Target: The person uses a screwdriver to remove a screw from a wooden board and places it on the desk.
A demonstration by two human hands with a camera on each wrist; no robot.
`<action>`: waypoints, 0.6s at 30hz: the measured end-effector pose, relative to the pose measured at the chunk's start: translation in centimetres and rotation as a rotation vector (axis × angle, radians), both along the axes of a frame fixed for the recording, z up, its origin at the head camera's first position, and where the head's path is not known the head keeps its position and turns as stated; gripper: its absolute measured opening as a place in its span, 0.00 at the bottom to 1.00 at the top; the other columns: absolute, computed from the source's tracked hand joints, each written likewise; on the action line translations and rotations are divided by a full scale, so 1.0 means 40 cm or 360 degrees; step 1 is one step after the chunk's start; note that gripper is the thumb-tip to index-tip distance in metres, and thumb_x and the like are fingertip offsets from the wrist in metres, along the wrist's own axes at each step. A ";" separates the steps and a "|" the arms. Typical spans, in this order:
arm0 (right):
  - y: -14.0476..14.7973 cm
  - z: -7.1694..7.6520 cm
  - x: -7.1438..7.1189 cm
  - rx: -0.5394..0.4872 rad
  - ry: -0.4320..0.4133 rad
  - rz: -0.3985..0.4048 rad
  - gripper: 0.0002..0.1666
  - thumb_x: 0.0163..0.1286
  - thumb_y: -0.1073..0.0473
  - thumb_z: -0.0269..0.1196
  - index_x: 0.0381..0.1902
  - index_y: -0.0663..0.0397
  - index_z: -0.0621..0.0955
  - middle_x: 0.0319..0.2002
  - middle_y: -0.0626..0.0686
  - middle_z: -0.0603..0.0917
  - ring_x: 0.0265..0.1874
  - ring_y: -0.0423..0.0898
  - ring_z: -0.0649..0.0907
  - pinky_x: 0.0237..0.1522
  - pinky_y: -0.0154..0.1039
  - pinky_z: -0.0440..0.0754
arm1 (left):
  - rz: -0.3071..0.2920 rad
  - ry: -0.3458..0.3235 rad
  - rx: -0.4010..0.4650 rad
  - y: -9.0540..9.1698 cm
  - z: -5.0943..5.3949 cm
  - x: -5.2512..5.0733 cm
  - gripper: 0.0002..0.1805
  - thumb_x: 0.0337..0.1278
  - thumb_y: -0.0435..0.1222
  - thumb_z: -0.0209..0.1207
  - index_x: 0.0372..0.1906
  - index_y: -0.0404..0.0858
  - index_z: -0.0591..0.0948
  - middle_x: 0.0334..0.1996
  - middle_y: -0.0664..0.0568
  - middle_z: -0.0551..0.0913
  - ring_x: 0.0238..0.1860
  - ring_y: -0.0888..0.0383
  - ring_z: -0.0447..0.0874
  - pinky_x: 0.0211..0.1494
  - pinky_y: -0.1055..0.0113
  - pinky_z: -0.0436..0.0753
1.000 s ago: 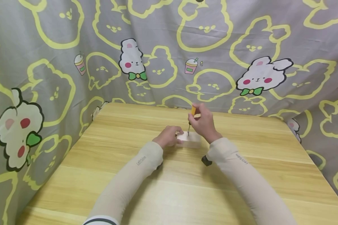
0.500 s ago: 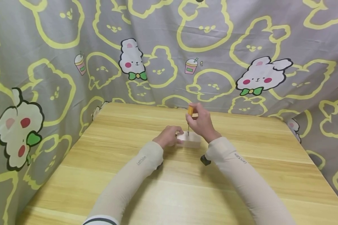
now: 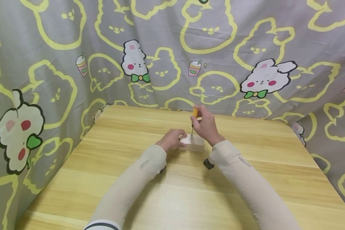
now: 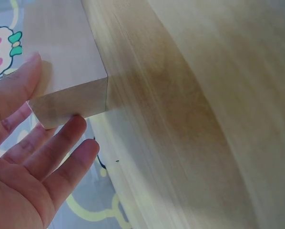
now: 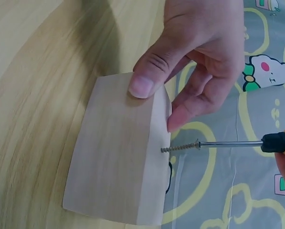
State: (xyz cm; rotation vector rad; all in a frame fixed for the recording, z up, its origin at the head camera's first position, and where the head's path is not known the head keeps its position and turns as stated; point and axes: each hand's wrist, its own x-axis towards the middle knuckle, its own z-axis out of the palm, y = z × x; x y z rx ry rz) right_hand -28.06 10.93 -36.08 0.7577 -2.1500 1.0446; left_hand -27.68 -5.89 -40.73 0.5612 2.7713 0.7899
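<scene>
A pale wooden block [image 3: 194, 147] lies on the table, and my left hand [image 3: 171, 139] grips its left end. In the left wrist view the thumb [image 4: 23, 81] presses one face of the block while fingers touch its end. My right hand [image 3: 207, 126] holds a screwdriver [image 3: 195, 112] by its yellow and black handle above the block. The right wrist view shows a threaded screw [image 5: 180, 147] with its tip at the block's upper face. The screwdriver's metal shaft [image 5: 230, 144] meets the screw head, roughly in line with it. Most of the handle is out of that view.
The light wood-grain table [image 3: 172, 198] spreads around the block. A grey curtain [image 3: 166, 38] with cartoon prints hangs behind the table and along both sides. A small black object [image 3: 208, 164] shows beneath the right wrist.
The right hand and screwdriver handle have shifted slightly left; the handle swung more upright, then leaned a little right again. The left hand and block have hardly moved.
</scene>
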 end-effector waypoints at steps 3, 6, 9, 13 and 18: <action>0.005 -0.001 -0.002 -0.0028 -0.0032 -0.0020 0.21 0.61 0.73 0.63 0.52 0.69 0.72 0.33 0.63 0.81 0.31 0.55 0.84 0.27 0.42 0.86 | 0.0005 0.0000 0.0003 -0.001 0.001 0.001 0.24 0.51 0.40 0.70 0.55 0.40 0.80 0.59 0.46 0.79 0.60 0.49 0.75 0.64 0.57 0.72; 0.006 -0.001 -0.004 -0.0053 -0.0037 -0.0025 0.20 0.60 0.72 0.62 0.51 0.69 0.72 0.31 0.62 0.82 0.30 0.54 0.84 0.27 0.42 0.86 | 0.0008 0.0005 0.0002 -0.001 0.002 0.002 0.24 0.51 0.40 0.70 0.54 0.40 0.80 0.58 0.47 0.79 0.60 0.49 0.75 0.64 0.57 0.72; 0.002 0.000 -0.005 -0.0057 -0.0037 0.0001 0.20 0.59 0.72 0.60 0.50 0.70 0.72 0.31 0.61 0.83 0.30 0.53 0.84 0.27 0.41 0.86 | 0.0008 0.0007 -0.0005 -0.001 0.001 0.000 0.24 0.51 0.41 0.70 0.54 0.40 0.80 0.58 0.48 0.79 0.60 0.50 0.75 0.64 0.58 0.72; -0.006 0.002 -0.005 -0.0073 -0.0053 0.0064 0.20 0.58 0.73 0.58 0.49 0.70 0.71 0.35 0.60 0.83 0.31 0.52 0.85 0.28 0.40 0.86 | 0.0001 0.0010 -0.0007 0.000 -0.001 -0.001 0.24 0.51 0.42 0.70 0.54 0.41 0.80 0.58 0.48 0.79 0.59 0.50 0.76 0.63 0.57 0.73; -0.013 -0.002 -0.003 -0.0125 -0.0108 0.0111 0.19 0.59 0.74 0.59 0.50 0.68 0.71 0.38 0.62 0.84 0.33 0.53 0.86 0.30 0.39 0.86 | 0.0008 0.0010 0.0009 -0.002 -0.003 0.001 0.24 0.51 0.41 0.70 0.54 0.41 0.81 0.58 0.48 0.79 0.59 0.49 0.75 0.64 0.57 0.73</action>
